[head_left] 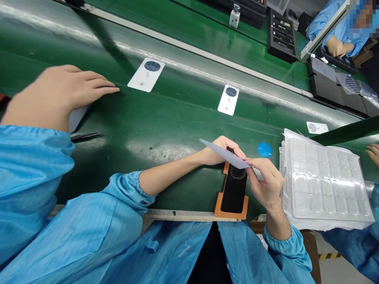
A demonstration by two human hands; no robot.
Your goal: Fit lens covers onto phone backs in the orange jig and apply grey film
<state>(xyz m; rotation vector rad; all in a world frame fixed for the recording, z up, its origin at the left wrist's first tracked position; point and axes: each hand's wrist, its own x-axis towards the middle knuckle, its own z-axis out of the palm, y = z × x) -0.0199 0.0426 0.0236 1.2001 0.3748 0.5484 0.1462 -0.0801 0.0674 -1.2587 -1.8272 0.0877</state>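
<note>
A thin, pale grey panel, about phone-sized (223,153), is tilted nearly edge-on in the air. My right hand (266,182) pinches its right end between thumb and fingers. From the far side, my left hand (217,152) holds it near the same end, its fingertips partly hidden by the panel. Directly below is an orange fixture (219,209) on the green bench. In the fixture lies a flat black phone-shaped piece (232,197) with a round outline near its upper end, partly covered by the panel.
White phone-shaped panels with dark round camera areas lie further back (145,81), (227,103). A clear compartment tray (325,177) sits on white sheets at right, near a blue round sticker (264,149). At left, a co-worker's hand (59,90) reaches in beside dark tweezers (85,137).
</note>
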